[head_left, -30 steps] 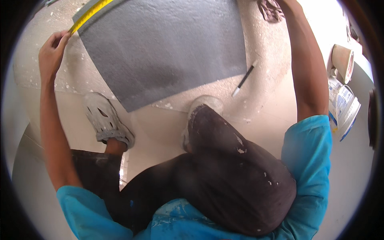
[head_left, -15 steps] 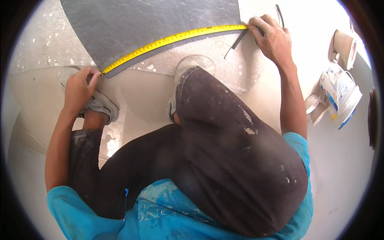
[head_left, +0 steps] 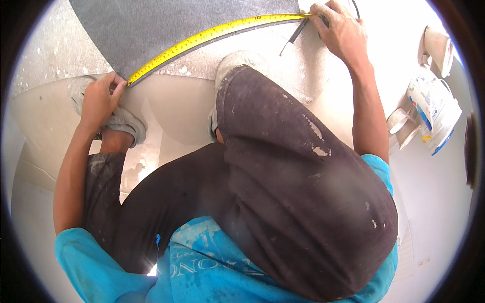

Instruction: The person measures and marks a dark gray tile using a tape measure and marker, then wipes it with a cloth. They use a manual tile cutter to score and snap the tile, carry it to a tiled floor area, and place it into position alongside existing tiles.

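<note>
A yellow tape measure (head_left: 202,36) stretches along the near edge of a dark grey sheet (head_left: 151,28) on the floor. My left hand (head_left: 103,101) pinches its end at the sheet's near left corner. My right hand (head_left: 342,38) is closed on the tape's other end, beyond the right edge of the sheet, its fingers hiding most of the case. A dark marker (head_left: 295,34) lies just left of my right hand, partly under the tape.
Paint-marked buckets (head_left: 429,113) and pale containers (head_left: 437,48) stand at the right. My shoes (head_left: 237,60) rest near the sheet's front edge, on pale floor (head_left: 187,101) and a speckled board (head_left: 45,65). My bent legs fill the foreground.
Both hands have come toward me from the sheet's far edge, bringing the tape to the near edge, then shifted slightly up in view. The right hand now sits beside the marker.
</note>
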